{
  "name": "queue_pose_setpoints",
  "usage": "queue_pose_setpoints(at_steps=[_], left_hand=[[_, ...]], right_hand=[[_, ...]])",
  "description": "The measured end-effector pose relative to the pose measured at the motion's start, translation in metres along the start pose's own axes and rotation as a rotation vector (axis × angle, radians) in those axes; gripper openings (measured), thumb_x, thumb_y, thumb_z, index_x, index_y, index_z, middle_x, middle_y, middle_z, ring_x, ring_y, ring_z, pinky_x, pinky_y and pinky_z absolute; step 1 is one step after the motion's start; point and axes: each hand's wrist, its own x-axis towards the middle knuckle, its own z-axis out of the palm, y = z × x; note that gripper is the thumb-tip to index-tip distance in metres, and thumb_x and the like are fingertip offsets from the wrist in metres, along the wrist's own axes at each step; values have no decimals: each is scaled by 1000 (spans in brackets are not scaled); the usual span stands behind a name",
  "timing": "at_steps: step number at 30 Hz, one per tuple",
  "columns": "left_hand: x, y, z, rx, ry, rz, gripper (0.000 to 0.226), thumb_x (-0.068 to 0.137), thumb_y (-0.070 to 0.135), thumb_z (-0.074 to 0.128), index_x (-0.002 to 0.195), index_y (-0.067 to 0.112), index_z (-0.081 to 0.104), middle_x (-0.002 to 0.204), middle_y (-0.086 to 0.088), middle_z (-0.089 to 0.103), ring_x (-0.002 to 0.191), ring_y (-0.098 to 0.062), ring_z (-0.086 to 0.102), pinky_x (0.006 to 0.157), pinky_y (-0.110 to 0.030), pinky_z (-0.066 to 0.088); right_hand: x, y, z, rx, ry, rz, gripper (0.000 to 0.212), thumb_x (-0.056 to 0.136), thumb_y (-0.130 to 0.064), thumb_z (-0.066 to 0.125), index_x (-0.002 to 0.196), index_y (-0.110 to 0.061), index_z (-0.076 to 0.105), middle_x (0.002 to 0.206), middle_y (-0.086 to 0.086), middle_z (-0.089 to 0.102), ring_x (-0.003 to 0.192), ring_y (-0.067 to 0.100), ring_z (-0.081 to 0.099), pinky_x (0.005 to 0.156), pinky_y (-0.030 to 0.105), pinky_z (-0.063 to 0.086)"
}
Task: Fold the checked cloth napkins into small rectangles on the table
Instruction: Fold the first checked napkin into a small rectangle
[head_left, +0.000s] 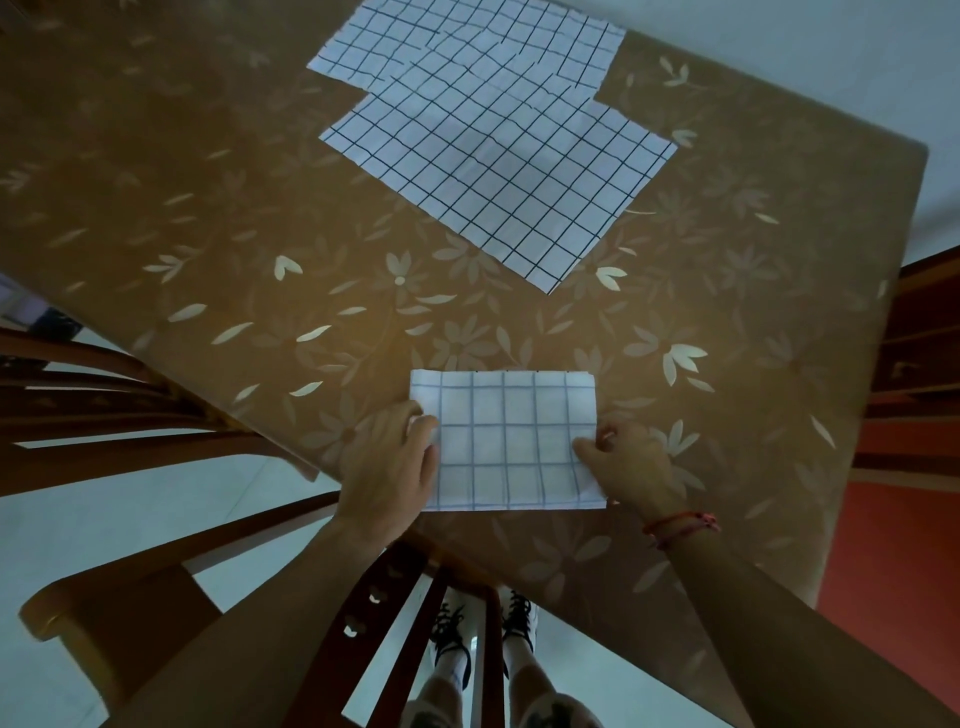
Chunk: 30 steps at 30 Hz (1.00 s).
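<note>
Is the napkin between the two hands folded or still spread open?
Folded. The napkin is a small rectangle with layered edges at its right corner, much smaller than the spread napkin farther away.

A folded napkin (506, 441), white with a dark grid, lies flat as a rectangle at the counter's (260, 218) near edge. Two unfolded napkins (498, 171) lie flat farther back, overlapping each other.

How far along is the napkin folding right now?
No finished napkin shows anywhere. In hand: one folded napkin near the table edge, left hand and right hand pinching its sides, probably mid-fold. Left: two flat napkins farther back, the nearer napkin overlapping the far napkin.
</note>
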Motion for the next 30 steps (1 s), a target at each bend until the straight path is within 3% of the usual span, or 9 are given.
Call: queue_pose_setpoints(at_steps=[3, 6, 11, 19, 25, 28, 30], left_hand=[[10, 0, 7, 114, -159, 45, 45, 98, 32, 40, 134, 5, 49, 142, -14, 46, 129, -26, 45, 102, -43, 44], [12, -9, 11, 189, -316, 26, 65, 99, 44, 24, 147, 1, 30, 155, -16, 27, 143, -28, 28, 115, -44, 29], [9, -14, 16, 220, -374, 23, 72, 99, 52, 12, 151, 3, 18, 159, -14, 17, 146, -26, 18, 116, -47, 25], [9, -16, 18, 186, -355, 14, 71, 99, 51, 12, 152, 4, 16, 160, -13, 11, 148, -25, 11, 117, -48, 21], [-16, -20, 15, 203, -356, 43, 71, 99, 51, 9, 153, 5, 12, 161, -11, 5, 148, -23, 8, 117, -48, 20], [-18, -22, 18, 219, -360, 36, 72, 98, 52, 7, 153, 5, 10, 161, -12, 3, 148, -24, 6, 117, -49, 19], [-18, -22, 19, 216, -353, 38, 72, 99, 52, 9, 153, 5, 10, 161, -12, 4, 148, -24, 6, 117, -50, 19]], right_hand=[[0, 0, 1, -3, 0, -3, 21, 83, -41, 63, 87, -21, 59, 85, -4, 65, 78, 17, 64, 70, 36, 57], [0, 1, 2, -7, 11, -7, 21, 84, -40, 63, 85, -20, 57, 86, -4, 65, 79, 17, 63, 69, 36, 57], [-2, 0, 3, -8, 37, -18, 23, 85, -38, 62, 90, -16, 57, 87, 0, 64, 79, 20, 62, 72, 41, 57], [-5, 0, 4, -38, 61, -20, 23, 87, -36, 61, 87, -14, 57, 81, -2, 60, 76, 19, 60, 64, 31, 48], [-7, -2, 6, -21, 43, 24, 24, 85, -42, 59, 92, -19, 56, 85, 0, 65, 79, 23, 64, 72, 45, 57], [-20, -13, 4, -187, 226, -46, 30, 87, -40, 55, 108, -18, 50, 89, 4, 60, 80, 27, 61, 68, 39, 53], [-34, -29, 9, -340, 366, -206, 45, 89, -40, 54, 125, -14, 46, 110, 11, 55, 94, 28, 56, 76, 40, 51]])
